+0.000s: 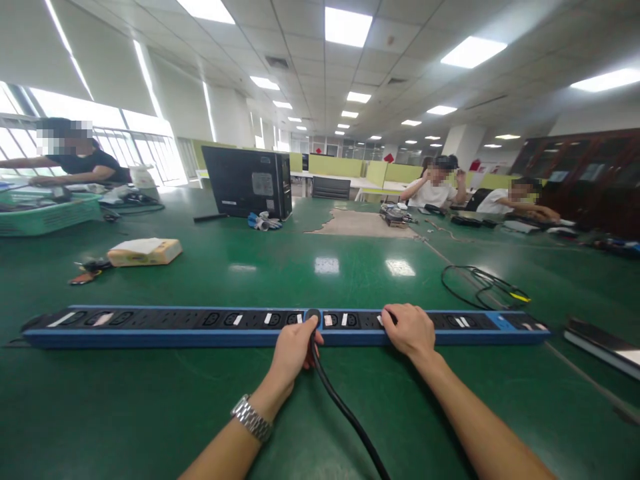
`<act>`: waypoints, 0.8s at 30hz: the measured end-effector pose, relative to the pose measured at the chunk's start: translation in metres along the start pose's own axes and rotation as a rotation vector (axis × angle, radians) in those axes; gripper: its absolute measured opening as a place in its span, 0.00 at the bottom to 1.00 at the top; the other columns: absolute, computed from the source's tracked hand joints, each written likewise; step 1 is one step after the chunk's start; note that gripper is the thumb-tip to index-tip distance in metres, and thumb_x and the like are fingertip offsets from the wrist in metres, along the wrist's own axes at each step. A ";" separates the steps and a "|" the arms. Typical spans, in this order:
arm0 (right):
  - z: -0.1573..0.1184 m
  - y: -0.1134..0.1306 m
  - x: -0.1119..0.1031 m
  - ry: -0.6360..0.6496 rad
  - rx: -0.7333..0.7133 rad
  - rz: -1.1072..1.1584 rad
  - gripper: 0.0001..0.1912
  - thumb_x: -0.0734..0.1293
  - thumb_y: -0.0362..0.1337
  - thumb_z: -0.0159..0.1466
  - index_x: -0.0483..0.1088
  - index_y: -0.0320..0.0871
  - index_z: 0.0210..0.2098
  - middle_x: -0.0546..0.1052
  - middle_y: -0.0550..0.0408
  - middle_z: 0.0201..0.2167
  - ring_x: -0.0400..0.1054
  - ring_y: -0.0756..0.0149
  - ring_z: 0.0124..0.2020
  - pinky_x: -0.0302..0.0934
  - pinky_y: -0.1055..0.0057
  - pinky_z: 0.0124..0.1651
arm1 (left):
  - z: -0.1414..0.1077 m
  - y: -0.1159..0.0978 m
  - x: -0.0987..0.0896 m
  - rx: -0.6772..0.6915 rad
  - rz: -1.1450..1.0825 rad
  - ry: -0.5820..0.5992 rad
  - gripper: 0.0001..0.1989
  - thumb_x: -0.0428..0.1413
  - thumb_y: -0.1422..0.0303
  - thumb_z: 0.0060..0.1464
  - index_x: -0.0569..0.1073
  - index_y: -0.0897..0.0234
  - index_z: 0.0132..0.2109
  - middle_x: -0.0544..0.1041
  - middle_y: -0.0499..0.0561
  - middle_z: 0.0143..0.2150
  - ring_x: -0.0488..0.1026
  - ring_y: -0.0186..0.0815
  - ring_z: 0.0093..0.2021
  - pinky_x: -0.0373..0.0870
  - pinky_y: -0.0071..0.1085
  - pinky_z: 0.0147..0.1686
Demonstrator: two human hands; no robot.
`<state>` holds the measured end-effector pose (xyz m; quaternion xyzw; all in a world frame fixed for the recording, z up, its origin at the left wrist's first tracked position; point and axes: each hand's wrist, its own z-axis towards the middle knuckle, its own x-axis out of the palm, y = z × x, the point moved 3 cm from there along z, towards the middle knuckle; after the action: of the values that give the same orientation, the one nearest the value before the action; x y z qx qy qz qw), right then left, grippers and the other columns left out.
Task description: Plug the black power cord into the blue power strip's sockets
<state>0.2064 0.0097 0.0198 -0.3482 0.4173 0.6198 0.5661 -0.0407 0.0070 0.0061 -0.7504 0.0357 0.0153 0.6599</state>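
Black plug (313, 317) in left hand (295, 347), right hand (411, 328) on blue strip (170, 339)

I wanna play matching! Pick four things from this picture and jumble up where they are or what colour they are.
1. Black plug
2. Watch
3. Basket
4. Long power strip

A. Light green, far over on the left
B. Blue along its sides
C. Held in the left hand
D. Silver, worn on a wrist

Right pairs: 1-C, 2-D, 3-A, 4-B
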 end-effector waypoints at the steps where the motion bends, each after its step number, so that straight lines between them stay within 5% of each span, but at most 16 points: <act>1: 0.000 0.001 -0.001 0.002 0.005 -0.009 0.18 0.56 0.42 0.66 0.77 0.47 0.36 0.80 0.54 0.37 0.70 0.63 0.40 0.53 0.67 0.45 | 0.000 0.000 0.000 0.007 0.002 -0.002 0.26 0.52 0.47 0.48 0.71 0.68 0.22 0.69 0.49 0.12 0.63 0.29 0.12 0.55 0.22 0.12; 24: 0.001 0.003 -0.006 0.005 0.067 -0.054 0.17 0.57 0.41 0.64 0.78 0.50 0.39 0.81 0.57 0.39 0.71 0.64 0.39 0.55 0.70 0.42 | 0.005 0.004 0.000 0.006 -0.120 0.046 0.25 0.55 0.46 0.44 0.66 0.64 0.18 0.51 0.39 0.09 0.47 0.24 0.10 0.41 0.23 0.12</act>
<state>0.2037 0.0080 0.0255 -0.3418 0.4298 0.5890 0.5928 -0.0412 0.0113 0.0016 -0.7493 0.0059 -0.0415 0.6609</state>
